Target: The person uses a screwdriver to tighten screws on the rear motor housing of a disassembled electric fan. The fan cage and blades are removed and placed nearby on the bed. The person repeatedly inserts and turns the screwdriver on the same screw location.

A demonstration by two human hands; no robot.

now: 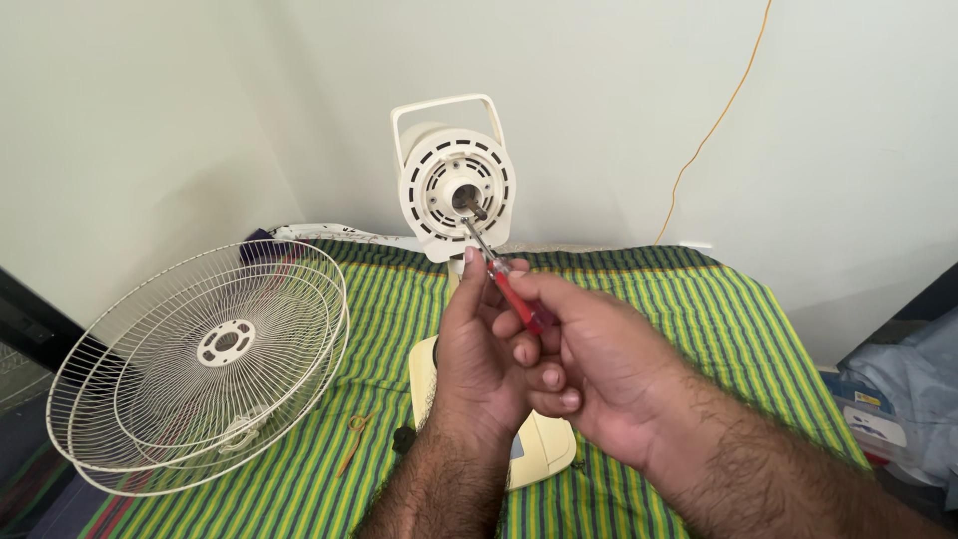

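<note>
left hand (479, 344) raised with fingers upright, right hand (579, 349) curled closed beside it, touching, both forearms angled inward

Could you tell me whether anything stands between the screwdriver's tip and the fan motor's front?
Nothing visible does. The red-handled screwdriver, held by the right hand and steadied by the left hand, already reaches the fan motor housing near its shaft.

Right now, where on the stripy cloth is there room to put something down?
The green striped cloth lies bare on the right, between the hands and its right edge. A narrow strip is free between the white wire fan guards and the cream fan base, save a small orange loop. The left side is crowded.
</note>
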